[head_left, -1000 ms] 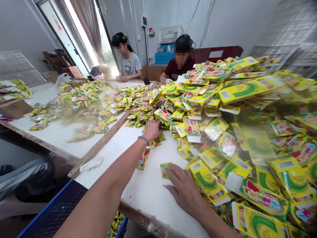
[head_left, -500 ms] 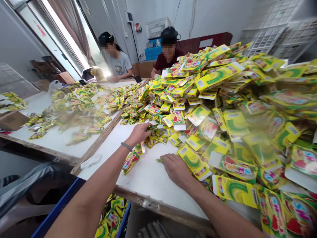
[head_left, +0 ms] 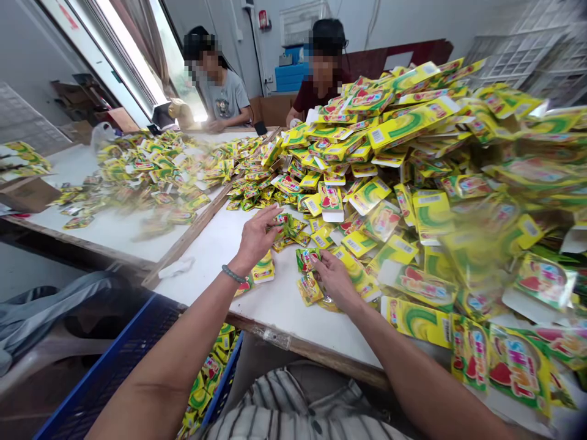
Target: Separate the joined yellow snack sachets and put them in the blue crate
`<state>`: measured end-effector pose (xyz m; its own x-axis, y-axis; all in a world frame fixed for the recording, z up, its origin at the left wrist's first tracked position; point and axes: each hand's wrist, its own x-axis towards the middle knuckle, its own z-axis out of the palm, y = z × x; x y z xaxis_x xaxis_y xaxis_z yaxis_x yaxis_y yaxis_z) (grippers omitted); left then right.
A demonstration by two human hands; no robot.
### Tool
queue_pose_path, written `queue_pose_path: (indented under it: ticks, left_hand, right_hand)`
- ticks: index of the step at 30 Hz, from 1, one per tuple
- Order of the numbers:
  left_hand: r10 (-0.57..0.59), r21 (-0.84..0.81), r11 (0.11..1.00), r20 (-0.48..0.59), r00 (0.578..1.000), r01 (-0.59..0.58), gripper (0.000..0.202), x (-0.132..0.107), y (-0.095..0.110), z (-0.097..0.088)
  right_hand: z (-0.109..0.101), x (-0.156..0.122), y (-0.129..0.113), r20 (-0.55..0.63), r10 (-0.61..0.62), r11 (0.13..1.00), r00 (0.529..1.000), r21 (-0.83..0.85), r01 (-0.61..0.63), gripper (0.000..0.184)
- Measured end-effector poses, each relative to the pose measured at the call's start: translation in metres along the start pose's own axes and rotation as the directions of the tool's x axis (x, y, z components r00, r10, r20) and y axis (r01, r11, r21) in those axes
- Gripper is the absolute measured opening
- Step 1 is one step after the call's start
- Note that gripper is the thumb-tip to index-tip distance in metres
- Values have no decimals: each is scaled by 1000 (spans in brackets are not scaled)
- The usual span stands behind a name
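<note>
My left hand (head_left: 255, 237) hovers over the white table (head_left: 224, 244), fingers pinched on a small green-and-yellow packet (head_left: 285, 222) at the edge of the heap. A bracelet sits on that wrist. My right hand (head_left: 334, 278) is closed on another small packet (head_left: 306, 259), lifted just off the table. More small packets (head_left: 310, 288) lie loose beneath and beside it. A huge heap of yellow-green packets and flat cards (head_left: 413, 171) rises to the right and behind both hands.
A blue crate (head_left: 137, 360) holding packets stands below the table's near edge at left. A second table (head_left: 105, 229) on the left carries more packets. Two other people sit at the far end. A cardboard box (head_left: 27, 194) rests at far left.
My left hand has drawn back from the heap with a packet pinched in it. My right hand has lifted a packet off the table and moved toward the left hand. The view dropped closer.
</note>
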<state>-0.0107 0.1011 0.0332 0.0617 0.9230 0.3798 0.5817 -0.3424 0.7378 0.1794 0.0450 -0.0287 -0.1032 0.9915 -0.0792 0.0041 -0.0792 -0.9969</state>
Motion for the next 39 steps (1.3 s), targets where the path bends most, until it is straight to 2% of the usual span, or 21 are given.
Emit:
queue_pose_path:
  ticks: [2, 4, 6, 8, 10, 12, 13, 14, 16, 19, 21, 22, 24, 26, 28, 29, 31, 34, 35, 37, 39]
  left_hand:
    - [-41, -140, 989, -2, 999, 41, 36, -3, 6, 3]
    - [-154, -278, 950, -14, 988, 144, 32, -11, 11, 9]
    - [-301, -407, 875, -37, 953, 261, 31, -24, 13, 18]
    - [-437, -547, 763, -42, 898, 345, 33, -42, 16, 29]
    - [-520, -664, 626, 34, 853, 408, 36, -60, 19, 37]
    - [-537, -702, 512, 190, 822, 496, 38, -75, 21, 42]
    - [-529, -686, 487, 261, 807, 541, 38, -80, 21, 43]
    - [-521, -653, 494, 306, 797, 574, 37, -83, 21, 43]
    - [-521, -549, 601, 283, 806, 581, 35, -84, 18, 40]
    - [-475, -217, 848, 92, 875, 483, 33, -76, 14, 31]
    - [-347, 77, 934, -38, 937, 349, 40, -73, 17, 28]
    - [-270, 209, 937, -73, 960, 280, 43, -75, 20, 27]
    - [-180, 406, 895, -47, 983, 184, 41, -85, 27, 30]
    - [-230, 516, 842, 80, 970, 156, 36, -100, 34, 37]
    - [-317, 541, 825, 205, 926, 162, 28, -112, 35, 45]
    - [-351, 524, 831, 230, 908, 189, 24, -116, 34, 48]
    - [-401, 415, 862, 205, 893, 292, 15, -117, 29, 51]
    - [-485, 14, 872, 147, 862, 489, 19, -111, 18, 47]
    - [-512, -155, 831, 162, 844, 534, 24, -108, 16, 45]
    - [-548, -423, 694, 214, 809, 582, 36, -105, 14, 41]
    - [-564, -554, 587, 243, 789, 591, 43, -105, 16, 40]
  right_hand:
    - [0, -2, -4, 22, 90, 987, 996, 129, -92, 29]
    - [-1, -4, -9, 34, 127, 969, 991, 210, -132, 34]
    - [-2, -6, -12, 16, 94, 971, 995, 217, -96, 40]
    - [-3, -8, -13, 17, 52, 982, 998, 181, -54, 41]
    - [-3, -10, -11, 52, 33, 987, 998, 154, -41, 39]
    - [-3, -10, -9, 96, 33, 988, 995, 144, -46, 38]
    - [-3, -10, -7, 106, 32, 990, 994, 133, -46, 38]
    - [-3, -10, -7, 100, 23, 994, 995, 106, -34, 38]
    - [-5, -10, -7, 36, -28, 999, 999, -32, 29, 37]
    - [-9, -10, -10, -96, -141, 928, 985, -360, 97, 34]
    - [-13, -11, -14, -127, -162, 870, 979, -487, 81, 32]
    - [-15, -12, -16, -125, -161, 857, 979, -510, 76, 30]
    - [-18, -13, -19, -91, -161, 850, 983, -519, 91, 26]
    - [-21, -15, -22, -48, -166, 849, 985, -514, 118, 23]
    - [-22, -16, -23, -19, -162, 858, 987, -497, 131, 22]
    - [-22, -16, -23, -10, -158, 866, 987, -482, 133, 21]
    - [-22, -15, -21, 0, -153, 892, 988, -431, 138, 22]
    - [-22, -14, -14, 18, -113, 954, 993, -277, 113, 25]
    - [-21, -13, -11, 39, -87, 975, 995, -202, 93, 27]
    - [-20, -13, -6, 102, -44, 996, 994, -68, 51, 30]
    - [-18, -13, -3, 140, -37, 999, 989, -27, 41, 32]
